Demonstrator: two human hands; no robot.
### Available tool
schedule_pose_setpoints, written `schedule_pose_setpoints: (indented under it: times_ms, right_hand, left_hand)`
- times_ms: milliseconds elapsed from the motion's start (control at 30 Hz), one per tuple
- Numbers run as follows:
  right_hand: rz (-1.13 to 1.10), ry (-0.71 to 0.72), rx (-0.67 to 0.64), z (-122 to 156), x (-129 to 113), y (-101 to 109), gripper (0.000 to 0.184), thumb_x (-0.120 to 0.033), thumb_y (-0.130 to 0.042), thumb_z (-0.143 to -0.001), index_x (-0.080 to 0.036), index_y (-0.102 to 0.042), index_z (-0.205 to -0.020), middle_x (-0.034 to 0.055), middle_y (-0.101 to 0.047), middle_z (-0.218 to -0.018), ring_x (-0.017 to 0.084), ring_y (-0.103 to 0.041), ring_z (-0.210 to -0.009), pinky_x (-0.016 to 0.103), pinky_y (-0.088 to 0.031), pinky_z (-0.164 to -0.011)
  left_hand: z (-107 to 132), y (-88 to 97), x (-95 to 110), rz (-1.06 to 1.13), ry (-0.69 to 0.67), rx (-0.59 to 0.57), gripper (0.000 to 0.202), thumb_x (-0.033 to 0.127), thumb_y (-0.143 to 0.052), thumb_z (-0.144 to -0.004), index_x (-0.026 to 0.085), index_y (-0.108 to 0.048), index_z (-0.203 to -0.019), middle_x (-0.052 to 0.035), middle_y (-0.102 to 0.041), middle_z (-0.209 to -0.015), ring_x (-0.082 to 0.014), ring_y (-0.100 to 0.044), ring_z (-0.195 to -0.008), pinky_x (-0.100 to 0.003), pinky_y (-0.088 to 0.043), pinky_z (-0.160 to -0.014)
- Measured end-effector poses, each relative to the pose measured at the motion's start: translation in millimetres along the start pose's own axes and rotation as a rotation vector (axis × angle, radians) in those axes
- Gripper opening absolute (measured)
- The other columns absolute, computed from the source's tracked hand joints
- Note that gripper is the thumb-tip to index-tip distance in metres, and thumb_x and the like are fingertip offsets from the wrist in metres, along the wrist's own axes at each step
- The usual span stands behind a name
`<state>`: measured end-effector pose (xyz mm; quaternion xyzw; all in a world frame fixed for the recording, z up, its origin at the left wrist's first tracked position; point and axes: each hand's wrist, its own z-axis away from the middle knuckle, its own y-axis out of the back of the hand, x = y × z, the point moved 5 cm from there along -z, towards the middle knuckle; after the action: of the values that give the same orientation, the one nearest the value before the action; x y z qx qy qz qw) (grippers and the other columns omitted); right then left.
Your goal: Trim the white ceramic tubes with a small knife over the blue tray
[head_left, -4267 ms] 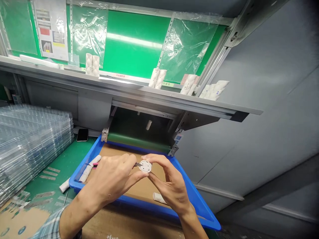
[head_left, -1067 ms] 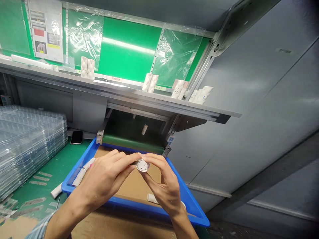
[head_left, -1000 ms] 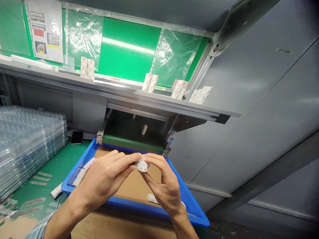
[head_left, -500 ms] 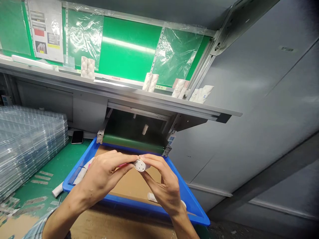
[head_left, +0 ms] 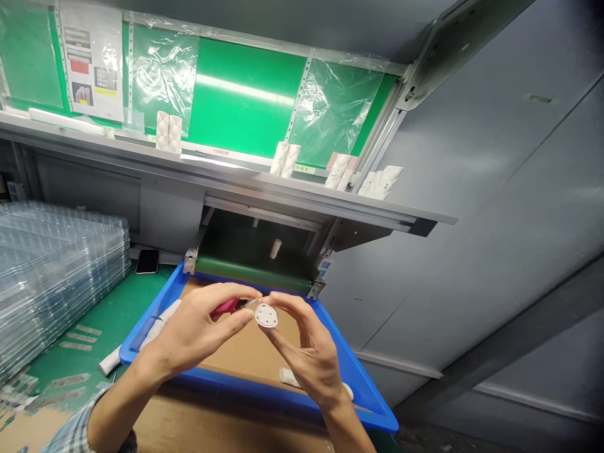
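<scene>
Two hands hold their work close together above the tray. The right hand [head_left: 309, 358] pinches a white disc [head_left: 267, 316], flat face up, between fingertips and thumb. The left hand [head_left: 195, 333] grips a pink-handled knife [head_left: 226, 307], its blade pointing rightward, just beside the disc's upper edge, over a blue tray [head_left: 245, 382].

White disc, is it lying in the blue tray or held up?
Held up: the right hand pinches the white disc by its edge, above the blue tray.
</scene>
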<state>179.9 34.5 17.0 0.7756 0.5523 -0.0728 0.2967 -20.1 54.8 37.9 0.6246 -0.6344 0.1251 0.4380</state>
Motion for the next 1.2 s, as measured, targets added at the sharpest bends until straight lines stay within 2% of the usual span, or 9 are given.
schedule_pose_setpoints:
  times_ms: [100,267,367,467,600,700,900,1067,1200]
  right_hand:
    - [-0.114,-0.067,-0.028,7,6,-5,0.069,-0.024,-0.076,-0.103,-0.036,-0.044,-0.163,0.0042,-0.077,-0.127,0.022,-0.075,-0.12,0.039,-0.057,-0.114]
    - [-0.407,-0.289,-0.03,4,15,-8,0.057,-0.042,-0.069,-0.106,-0.035,-0.052,-0.16,0.0073,-0.057,-0.163,0.029,-0.052,-0.154,0.05,-0.041,-0.13]
    - [-0.775,-0.581,-0.098,2,21,-17,0.059,-0.063,-0.062,-0.105,-0.027,-0.062,-0.152,0.0161,-0.069,-0.149,0.034,-0.07,-0.133,0.051,-0.06,-0.11]
    - [-0.91,-0.703,-0.103,2,20,-23,0.057,-0.059,-0.075,-0.098,-0.024,-0.068,-0.143,0.0155,-0.079,-0.13,0.03,-0.08,-0.111,0.041,-0.066,-0.093]
    - [-0.76,-0.554,-0.039,3,19,-22,0.053,-0.049,-0.085,-0.094,-0.03,-0.07,-0.14,0.0083,-0.081,-0.121,0.024,-0.08,-0.108,0.034,-0.065,-0.094]
    - [-0.428,-0.37,0.033,4,17,-17,0.039,-0.036,-0.087,-0.094,-0.033,-0.075,-0.131,0.0046,-0.08,-0.122,0.022,-0.076,-0.115,0.034,-0.06,-0.105]
    - [-0.022,-0.098,0.031,-2,3,-11,0.034,-0.019,-0.077,-0.1,-0.033,-0.072,-0.13,0.0039,-0.075,-0.124,0.022,-0.072,-0.116,0.035,-0.059,-0.105]
    - [0.061,-0.008,0.008,-6,-8,-8,0.036,-0.019,-0.074,-0.102,-0.033,-0.07,-0.135,0.0053,-0.073,-0.124,0.022,-0.072,-0.116,0.033,-0.061,-0.102]
    - [0.085,0.011,-0.019,-6,-11,-7,0.036,-0.022,-0.073,-0.103,-0.032,-0.069,-0.137,0.0065,-0.072,-0.126,0.023,-0.073,-0.116,0.033,-0.062,-0.099]
  left_hand:
    - [2,-10.3,-7,0.175,0.106,-0.122,0.027,0.033,-0.073,-0.101,0.025,-0.078,-0.126,0.0011,-0.076,-0.088,-0.0122,-0.061,-0.07,-0.022,-0.046,-0.064]
    - [6,-14.8,-9,0.126,-0.011,-0.079,0.021,0.033,-0.072,-0.103,0.026,-0.08,-0.122,-0.0003,-0.077,-0.089,-0.0131,-0.065,-0.072,-0.023,-0.047,-0.068]
    - [9,-19.4,2,-0.024,-0.222,-0.062,0.021,0.027,-0.066,-0.106,0.025,-0.079,-0.123,-0.0021,-0.08,-0.097,-0.0133,-0.066,-0.077,-0.023,-0.046,-0.072]
    - [11,-23.5,6,0.008,-0.241,-0.123,0.027,0.029,-0.051,-0.113,0.021,-0.077,-0.115,-0.0004,-0.072,-0.081,-0.0122,-0.061,-0.069,-0.023,-0.045,-0.069]
    - [9,-7.8,-5,0.059,0.066,0.004,0.032,0.049,-0.057,-0.109,0.023,-0.064,-0.125,0.0086,-0.042,-0.067,-0.0115,-0.039,-0.055,-0.023,-0.031,-0.053]
    - [8,-0.9,-5,-0.005,0.125,-0.014,0.036,0.055,-0.055,-0.108,0.023,-0.051,-0.125,0.0087,-0.042,-0.072,-0.0134,-0.042,-0.059,-0.024,-0.033,-0.056]
    - [7,-5.3,-4,-0.372,0.017,-0.062,0.034,0.04,-0.03,-0.117,0.025,-0.048,-0.092,0.0044,-0.058,-0.073,-0.0163,-0.055,-0.062,-0.029,-0.032,-0.06]
    - [8,-10.7,-1,-0.611,-0.106,0.046,0.045,0.065,-0.05,-0.109,0.024,-0.055,-0.091,0.0025,-0.073,-0.082,-0.0191,-0.067,-0.064,-0.031,-0.033,-0.059]
    - [9,-13.5,1,-0.719,-0.167,0.091,0.051,0.069,-0.045,-0.108,0.023,-0.056,-0.089,0.0016,-0.074,-0.08,-0.021,-0.069,-0.063,-0.033,-0.035,-0.058]
